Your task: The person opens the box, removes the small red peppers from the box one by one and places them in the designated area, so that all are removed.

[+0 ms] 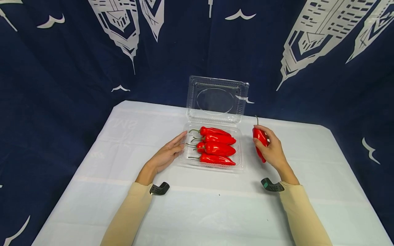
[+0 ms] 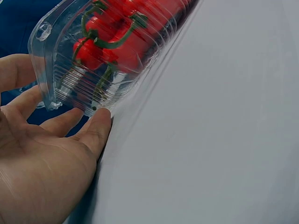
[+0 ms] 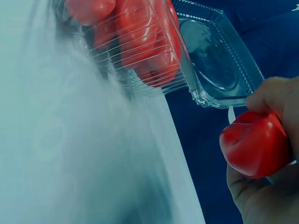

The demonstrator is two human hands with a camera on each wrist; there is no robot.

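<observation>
Several red peppers (image 1: pixel 219 149) with green stems lie sideways in a clear plastic clamshell box (image 1: pixel 184 163), whose hinged lid (image 1: pixel 215 99) stands raised at the back. At the box's left wall is my left hand (image 1: pixel 164 155), its fingers extended and the fingertips touching the plastic, as the left wrist view also shows. My right hand (image 1: pixel 273 150) grips another red pepper (image 1: pixel 260 138) to the right of the box, thumb on one side and fingers on the other. That pepper's stem points away from me. In the right wrist view, the held pepper (image 3: pixel 256 145) shows its blunt end.
The box stands on a white-covered table (image 1: pixel 212 208), toward its back edge. Behind hangs a dark blue curtain (image 1: pixel 178 58) with white building and bird prints. Dark wrist devices (image 1: pixel 160 188) sit at both beige sleeves.
</observation>
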